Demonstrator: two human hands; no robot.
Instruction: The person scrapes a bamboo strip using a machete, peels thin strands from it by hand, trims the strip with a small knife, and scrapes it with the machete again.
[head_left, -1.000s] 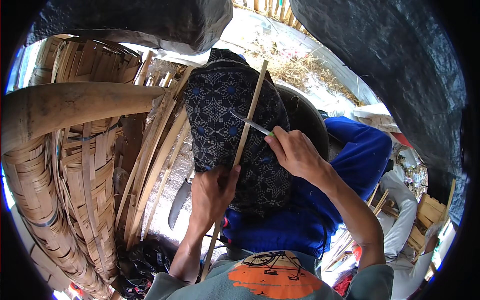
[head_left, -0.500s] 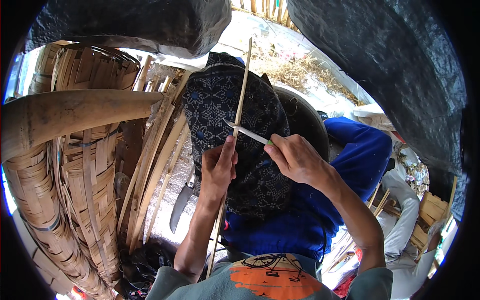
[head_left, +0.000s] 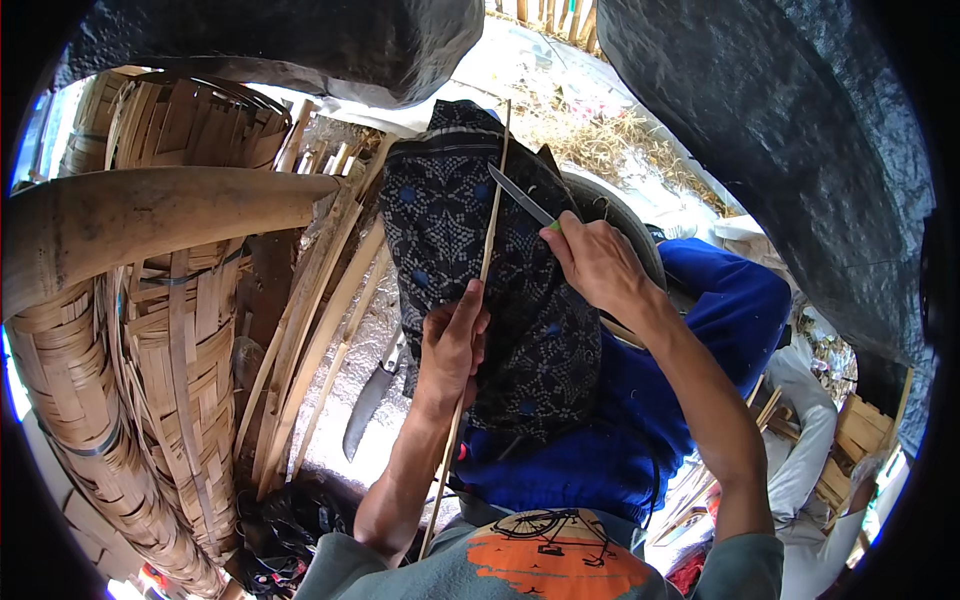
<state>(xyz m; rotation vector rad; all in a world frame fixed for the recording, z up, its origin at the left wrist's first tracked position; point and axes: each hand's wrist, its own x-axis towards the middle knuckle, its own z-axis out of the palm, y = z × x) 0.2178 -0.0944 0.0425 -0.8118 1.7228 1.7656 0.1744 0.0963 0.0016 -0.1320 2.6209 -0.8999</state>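
Observation:
My left hand is closed around a long thin bamboo strip, thumb lying along it. The strip runs from the far side of my lap back past my forearm to my shirt. A small knife with a green handle is gripped in my right hand. Its blade points up and left, and the tip is close to the strip's far part; whether they touch I cannot tell. Beneath both hands, a dark patterned cloth covers my lap.
At the left stand woven bamboo baskets, with a thick bamboo pole across them. Split bamboo pieces lean beside my lap. A larger knife lies on the floor there. Black sheeting hangs at the upper right. Another person's sleeve shows at right.
My right hand has carried the knife farther away along the strip, and the blade has swung to point more upward. The left hand still grips the strip, slightly farther right in view.

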